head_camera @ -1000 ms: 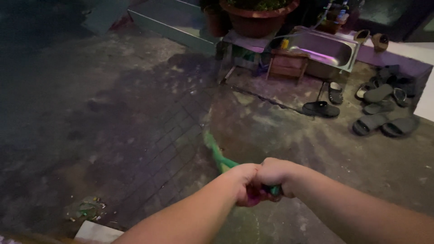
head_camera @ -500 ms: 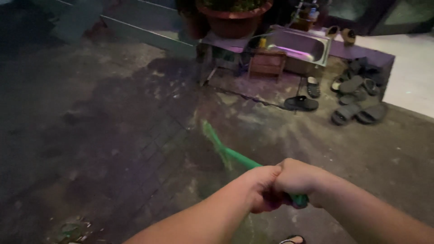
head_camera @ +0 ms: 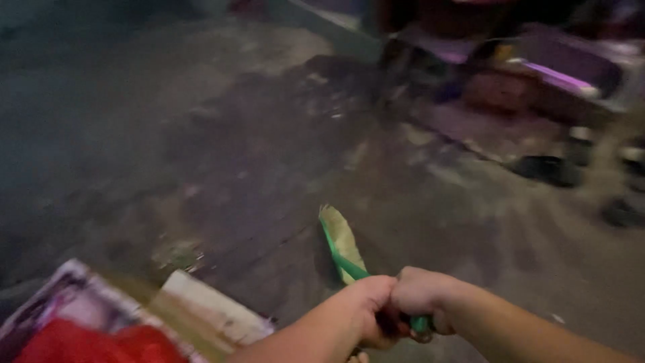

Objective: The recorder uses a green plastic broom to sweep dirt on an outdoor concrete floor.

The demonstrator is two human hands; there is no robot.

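Head view | my left hand (head_camera: 366, 312) and right hand (head_camera: 422, 300), fists touching at lower centre, both clenched on the green broom (head_camera: 342, 249) | its bristles rest on the dark ground (head_camera: 201, 134) mid-frame | blurred sandal (head_camera: 547, 169) upper right.

Far right I see a dark sandal (head_camera: 547, 169); near left lies a red-and-white printed sheet (head_camera: 87, 323).

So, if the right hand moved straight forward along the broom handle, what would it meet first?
Probably the left hand, which grips the same green broom just ahead of the right hand. Beyond it come the bristles, then the dark ground; blur makes depth uncertain.
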